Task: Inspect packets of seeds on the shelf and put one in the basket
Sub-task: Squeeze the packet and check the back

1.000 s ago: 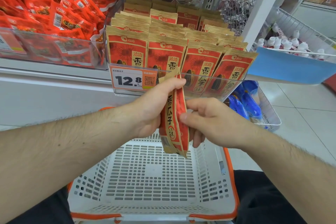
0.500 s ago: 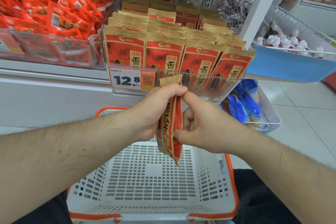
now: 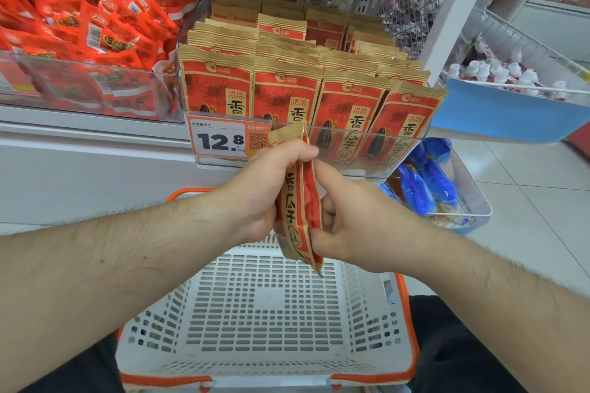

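Observation:
A red and tan seed packet (image 3: 298, 204) hangs edge-on above the white basket (image 3: 265, 313), which has an orange rim. My left hand (image 3: 255, 191) grips the packet's upper part from the left, fingers curled over its top. My right hand (image 3: 348, 223) pinches its right edge lower down. Behind them, rows of the same seed packets (image 3: 287, 89) stand upright in a clear shelf bin with a 12.8 price tag (image 3: 220, 139).
A clear bin of small red snack packs (image 3: 79, 41) fills the shelf to the left. A white shelf post (image 3: 453, 9) rises at the right. A wire basket with blue packets (image 3: 431, 182) hangs lower right, and a bin of white bottles (image 3: 510, 73) sits beyond it.
Both hands have lifted the packet slightly toward the shelf. My right hand has slid up and closed in on the packet's right edge.

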A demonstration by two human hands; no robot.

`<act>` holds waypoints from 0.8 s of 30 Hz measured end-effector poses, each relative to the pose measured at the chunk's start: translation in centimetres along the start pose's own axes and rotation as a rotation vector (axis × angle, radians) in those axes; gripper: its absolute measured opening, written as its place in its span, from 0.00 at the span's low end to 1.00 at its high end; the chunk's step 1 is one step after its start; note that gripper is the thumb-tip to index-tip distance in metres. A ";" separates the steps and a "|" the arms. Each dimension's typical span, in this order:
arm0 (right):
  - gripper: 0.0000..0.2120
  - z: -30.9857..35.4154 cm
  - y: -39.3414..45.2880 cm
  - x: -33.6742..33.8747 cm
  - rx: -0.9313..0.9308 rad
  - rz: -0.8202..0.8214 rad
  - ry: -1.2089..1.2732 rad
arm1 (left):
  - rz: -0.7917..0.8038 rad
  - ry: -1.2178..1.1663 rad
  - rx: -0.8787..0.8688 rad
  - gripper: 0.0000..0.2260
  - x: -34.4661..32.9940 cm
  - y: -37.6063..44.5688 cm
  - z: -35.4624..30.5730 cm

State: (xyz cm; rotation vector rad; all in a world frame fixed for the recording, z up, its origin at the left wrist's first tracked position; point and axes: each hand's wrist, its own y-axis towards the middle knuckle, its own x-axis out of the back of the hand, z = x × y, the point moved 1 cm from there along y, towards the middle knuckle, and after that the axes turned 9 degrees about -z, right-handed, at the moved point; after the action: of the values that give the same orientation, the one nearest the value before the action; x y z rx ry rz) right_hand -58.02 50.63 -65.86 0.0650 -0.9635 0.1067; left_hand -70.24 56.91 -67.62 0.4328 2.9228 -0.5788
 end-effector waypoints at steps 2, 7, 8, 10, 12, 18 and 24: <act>0.22 -0.3 0.0 0.0 -0.007 0.018 0.053 | 0.028 -0.013 -0.005 0.13 -0.1 -0.1 0.0; 0.06 -0.9 0.5 0.9 -0.088 -0.132 0.356 | 0.231 -0.066 -0.022 0.17 -0.6 -0.9 -0.4; 0.08 -1.0 0.7 1.1 -0.099 -0.194 0.406 | 0.287 -0.053 -0.038 0.16 -0.7 -1.2 -0.4; 0.10 -1.1 0.8 1.4 -0.097 -0.304 0.426 | 0.340 -0.031 -0.067 0.17 -0.8 -1.3 -0.3; 0.11 -1.0 1.0 1.4 -0.083 -0.367 0.388 | 0.343 -0.049 -0.075 0.15 -0.9 -1.2 -0.3; 0.12 -0.7 1.1 1.2 -0.122 -0.329 0.518 | 0.361 -0.132 -0.066 0.13 -0.9 -1.3 -0.3; 0.09 -0.9 0.8 1.6 -0.109 -0.232 0.459 | 0.276 -0.142 0.003 0.13 -0.6 -0.6 0.0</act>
State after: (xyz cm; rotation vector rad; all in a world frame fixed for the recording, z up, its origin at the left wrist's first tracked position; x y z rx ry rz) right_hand -56.50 51.58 -65.04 0.0485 -0.4967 -0.1406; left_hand -69.84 56.24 -67.26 0.7469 2.6652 -0.5497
